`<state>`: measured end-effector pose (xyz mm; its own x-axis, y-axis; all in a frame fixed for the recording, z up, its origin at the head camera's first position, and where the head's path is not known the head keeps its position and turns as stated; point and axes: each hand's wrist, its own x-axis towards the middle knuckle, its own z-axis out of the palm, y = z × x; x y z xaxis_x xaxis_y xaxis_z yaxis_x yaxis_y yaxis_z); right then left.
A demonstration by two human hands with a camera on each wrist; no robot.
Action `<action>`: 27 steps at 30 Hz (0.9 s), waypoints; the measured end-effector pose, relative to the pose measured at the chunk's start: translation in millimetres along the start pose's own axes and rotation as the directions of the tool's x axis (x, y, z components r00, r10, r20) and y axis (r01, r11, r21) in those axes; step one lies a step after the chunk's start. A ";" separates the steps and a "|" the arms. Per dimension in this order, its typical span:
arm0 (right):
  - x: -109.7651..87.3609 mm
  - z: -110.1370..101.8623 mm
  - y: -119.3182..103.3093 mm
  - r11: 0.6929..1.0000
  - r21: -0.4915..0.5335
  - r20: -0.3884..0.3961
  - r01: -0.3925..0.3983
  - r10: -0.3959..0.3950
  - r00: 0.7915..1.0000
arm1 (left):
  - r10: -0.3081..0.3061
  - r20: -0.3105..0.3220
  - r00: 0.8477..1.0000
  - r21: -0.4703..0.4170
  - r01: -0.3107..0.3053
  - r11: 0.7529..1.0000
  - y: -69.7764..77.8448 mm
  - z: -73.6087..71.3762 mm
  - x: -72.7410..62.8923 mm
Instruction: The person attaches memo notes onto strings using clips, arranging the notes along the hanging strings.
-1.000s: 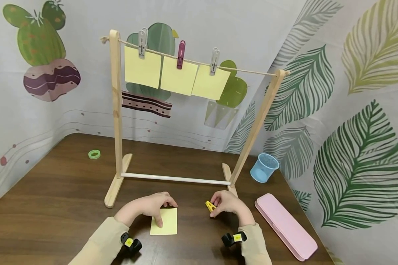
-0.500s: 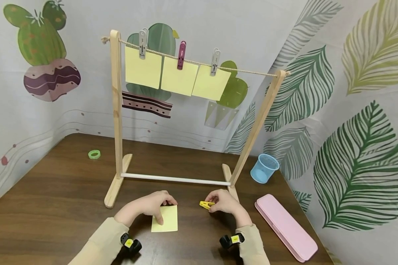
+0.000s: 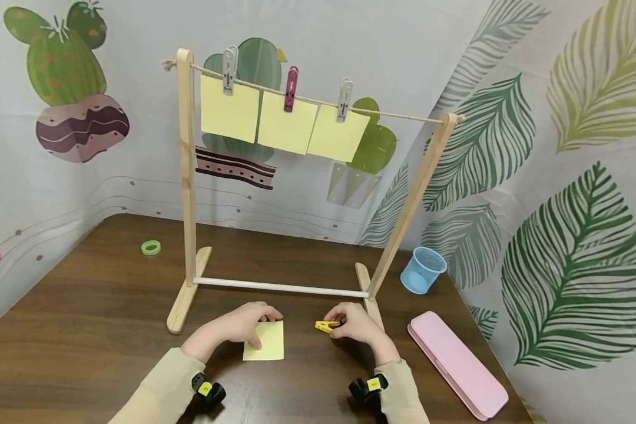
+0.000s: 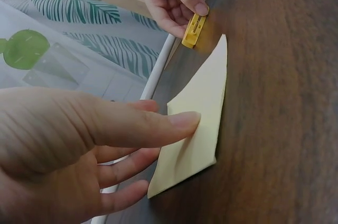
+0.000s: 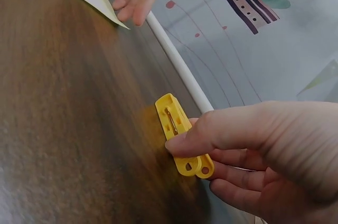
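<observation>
My left hand pinches a square yellow paper note, thumb on its near face and fingers behind. Seen from the left wrist, the note is tilted and slightly bent, its lower edge close over the table. To its right, my right hand pinches a yellow plastic clothespin between thumb and fingers. In the right wrist view the clothespin points away from the hand, with its holed handle ends by the thumb. A small gap separates the note and the clothespin.
Behind the hands stands a wooden rack with a white crossbar. Three yellow notes hang from its string, held by grey and magenta clothespins. A blue mesh cup, pink case and green ring lie around it.
My right hand has moved slightly left, and the clothespin in it has turned to point left toward the note. The note in my left hand has risen and tipped a little.
</observation>
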<state>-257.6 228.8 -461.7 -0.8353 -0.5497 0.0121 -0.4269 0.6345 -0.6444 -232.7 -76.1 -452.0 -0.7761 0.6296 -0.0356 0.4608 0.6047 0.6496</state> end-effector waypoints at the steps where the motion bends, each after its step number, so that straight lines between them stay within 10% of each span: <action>1: -0.3 -0.1 0.3 1.000 0.002 -0.001 -0.001 0.001 1.000 | 0.008 0.000 1.000 0.008 -0.008 1.000 0.1 -0.2 0.1; 27: -10.8 -13.8 1.6 0.996 0.032 0.048 -0.086 0.085 0.995 | -0.076 -0.063 0.995 0.046 0.079 0.996 5.3 5.4 -1.6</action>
<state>-254.0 243.2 -452.3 -0.8508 -0.5195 -0.0795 -0.3420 0.6621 -0.6668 -226.7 -71.2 -452.6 -0.8343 0.5501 -0.0373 0.4175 0.6745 0.6088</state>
